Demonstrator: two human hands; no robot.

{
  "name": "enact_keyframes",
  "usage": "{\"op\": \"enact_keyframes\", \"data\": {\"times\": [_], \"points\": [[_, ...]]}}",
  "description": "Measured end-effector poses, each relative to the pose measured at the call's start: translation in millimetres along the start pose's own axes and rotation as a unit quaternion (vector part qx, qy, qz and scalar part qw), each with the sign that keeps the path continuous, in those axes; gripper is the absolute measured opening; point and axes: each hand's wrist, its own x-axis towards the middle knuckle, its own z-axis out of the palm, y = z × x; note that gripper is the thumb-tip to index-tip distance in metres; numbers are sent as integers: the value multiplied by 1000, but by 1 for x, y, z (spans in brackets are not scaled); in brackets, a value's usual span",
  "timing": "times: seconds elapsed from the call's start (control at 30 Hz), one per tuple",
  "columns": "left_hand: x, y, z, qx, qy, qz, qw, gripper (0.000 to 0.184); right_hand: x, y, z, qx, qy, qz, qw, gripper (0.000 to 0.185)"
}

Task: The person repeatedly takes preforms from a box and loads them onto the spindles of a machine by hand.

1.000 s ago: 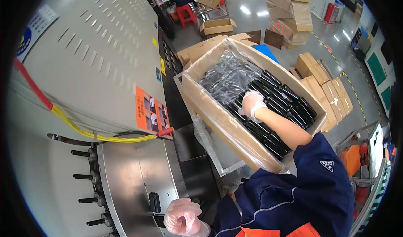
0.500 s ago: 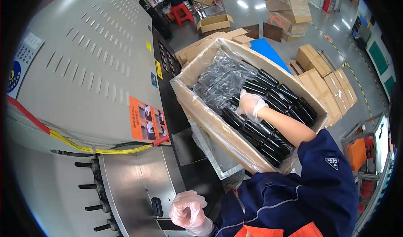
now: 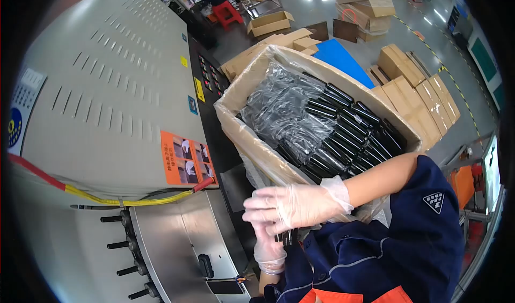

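My right hand [image 3: 300, 206], in a clear plastic glove, is in front of my body with fingers curled over my left hand. Dark ends of glossy black tubes [image 3: 288, 237] stick out below its palm. My gloved left hand [image 3: 267, 249] is upright underneath, touching the right fingers; its own fingers are mostly hidden. Just beyond both hands is a large cardboard box [image 3: 241, 136] lined with clear plastic. Rows of black tubes [image 3: 343, 142] lie inside it, beside a crumpled clear plastic sheet [image 3: 287, 104].
At left stands a grey machine cabinet [image 3: 107, 88] with several dark pegs [image 3: 119, 245] along its lower part. A red and yellow cable [image 3: 129, 200] crosses its front. Cardboard boxes [image 3: 413, 93] and a blue panel [image 3: 343, 61] lie beyond the box. A person sits on a red stool [image 3: 227, 14] farther back.
My right hand has left the tubes in the box and come back toward my body, with black tubes under its palm. My left hand has moved right to meet it.
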Motion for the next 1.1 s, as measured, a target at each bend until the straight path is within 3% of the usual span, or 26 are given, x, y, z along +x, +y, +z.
{"op": "enact_keyframes", "data": {"times": [0.1,0.2,0.23,0.33,0.37,0.43,0.5,0.53,0.63,0.7,0.73,0.8,0.87,0.97,1.03,1.1], "points": [[-6,-20,-8,-287,-26,-191,938,66,-3,0,-8,16,4,-3,1000,37],[-5,-33,-15,-536,-31,-363,762,60,-6,18,-53,159,-96,95,978,38],[-4,-35,-16,-607,-28,-410,680,58,-14,34,-61,184,-98,149,967,26],[6,-14,-3,-565,21,-425,707,56,-47,96,-61,-29,-126,258,957,16],[5,-14,-2,-547,38,-410,729,55,-61,116,-52,-97,-178,236,950,13],[5,-16,1,-552,55,-410,724,49,-85,143,-1,-84,-153,204,963,7],[5,-21,1,-574,32,-379,725,45,-93,152,37,-83,-133,87,984,7],[5,-23,-1,-630,47,-377,678,39,-98,157,52,-78,-130,89,984,7],[6,-18,2,-669,34,-370,644,41,-100,159,70,-127,-110,28,985,5],[3,-24,-1,-665,37,-368,649,41,-98,159,66,-180,-195,16,964,5],[1,-30,-3,-683,34,-364,633,43,-97,159,65,-190,-178,-4,965,5],[1,-30,-2,-699,30,-360,617,45,-100,159,74,-191,-191,6,963,6],[3,-24,1,-614,66,-369,695,46,-101,159,72,-193,-204,17,960,6],[6,-30,-7,-620,-3,-361,696,44,-95,162,54,-186,-185,-19,965,7],[8,-27,-8,-621,5,-374,689,44,-88,169,34,-208,-170,10,963,9],[7,-26,-8,-622,12,-385,682,44,-87,174,3,-187,-124,111,968,12]]}}
